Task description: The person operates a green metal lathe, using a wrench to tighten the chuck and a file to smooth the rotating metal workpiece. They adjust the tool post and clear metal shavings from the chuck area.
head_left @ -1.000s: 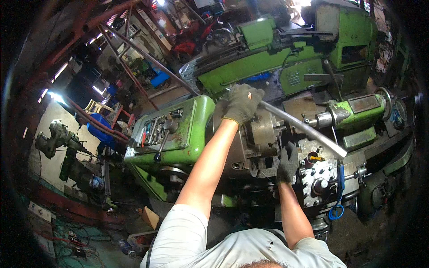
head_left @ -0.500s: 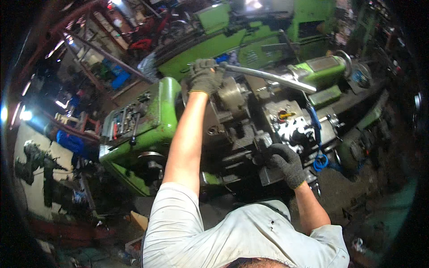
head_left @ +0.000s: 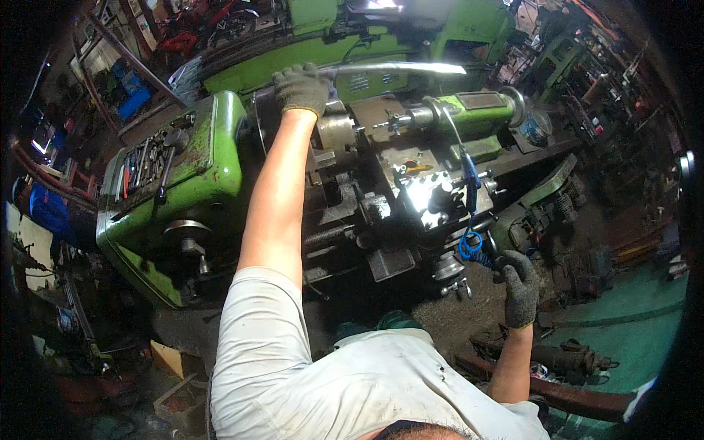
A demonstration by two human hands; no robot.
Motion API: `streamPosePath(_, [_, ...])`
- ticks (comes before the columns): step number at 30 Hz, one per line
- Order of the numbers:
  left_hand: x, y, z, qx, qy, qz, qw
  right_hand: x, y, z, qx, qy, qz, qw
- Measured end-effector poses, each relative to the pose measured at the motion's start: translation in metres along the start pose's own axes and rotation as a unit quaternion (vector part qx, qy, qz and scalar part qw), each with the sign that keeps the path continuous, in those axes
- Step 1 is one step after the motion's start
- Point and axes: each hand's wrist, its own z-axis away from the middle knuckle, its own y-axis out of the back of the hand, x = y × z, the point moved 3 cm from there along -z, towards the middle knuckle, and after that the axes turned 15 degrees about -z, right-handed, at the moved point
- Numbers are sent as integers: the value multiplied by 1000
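Observation:
Above the grey chuck [head_left: 336, 130] of a green lathe [head_left: 229, 139], my gloved left hand [head_left: 301, 89] is closed around one end of a long metal bar [head_left: 411, 67]. The bar reaches out to the right, nearly level in the picture, and is smeared by motion. My gloved right hand [head_left: 519, 288] is off the machine at the right, fingers partly bent and apart, with nothing visible in it. A blue coiled air hose [head_left: 471, 246] hangs just left of its fingertips; whether they touch is unclear.
A tool post [head_left: 438, 198] sits on the carriage, right of the chuck. The green tailstock [head_left: 477, 110] carries a drill chuck toward the spindle. Wrenches and other tools [head_left: 147, 165] lie on the headstock. A second green machine [head_left: 367, 48] stands behind. Metal parts [head_left: 568, 357] lie at lower right.
My right hand has moved off the carriage area to the right. The bar in my left hand has swung from slanting down rightward to nearly level. The view has shifted rightward.

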Motion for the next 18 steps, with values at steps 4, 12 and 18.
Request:
streamPosePath(4, [19, 52, -10, -204, -94, -28, 974, -3, 26, -1, 30, -2, -8, 1000])
streamPosePath(12, [13, -71, -38, -54, 44, 146, 987, 34, 100, -75, -27, -56, -25, 998])
streamPosePath(18, [60, -24, -3, 132, 118, 190, 966, 68, 162, -165, -82, -21, 35, 996])
